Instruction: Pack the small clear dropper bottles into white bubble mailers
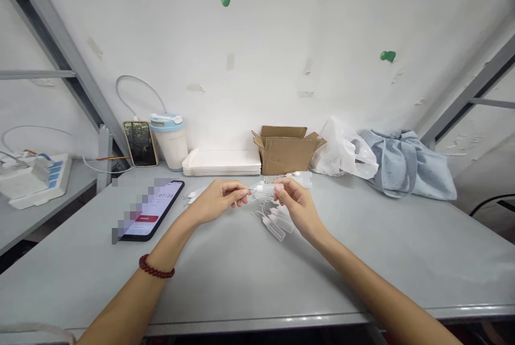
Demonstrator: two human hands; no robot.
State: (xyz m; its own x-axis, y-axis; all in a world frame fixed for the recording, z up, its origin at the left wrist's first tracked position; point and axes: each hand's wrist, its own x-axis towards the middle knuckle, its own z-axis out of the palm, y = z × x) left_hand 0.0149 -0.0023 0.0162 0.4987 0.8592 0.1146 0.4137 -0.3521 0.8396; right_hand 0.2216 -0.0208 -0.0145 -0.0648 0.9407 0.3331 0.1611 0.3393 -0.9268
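My left hand (pixel 220 198) and my right hand (pixel 296 203) meet above the middle of the grey table (pixel 241 275). Together they hold a small clear plastic bottle (pixel 265 188) lying sideways between them. The left fingers pinch its left end, which looks like a narrow tip or cap. Fingers of the right hand wrap its body. Just below the right hand lie several more small clear bottles (pixel 276 222) in a loose pile. A dark red bead bracelet (pixel 155 269) circles my left wrist.
A phone (pixel 153 209) lies flat at the left. Along the wall stand a second phone (pixel 140 143), a lidded cup (pixel 169 141), a stack of white sheets (pixel 222 162), an open cardboard box (pixel 286 149), a white plastic bag (pixel 344 152) and a blue cloth bag (pixel 406 165).
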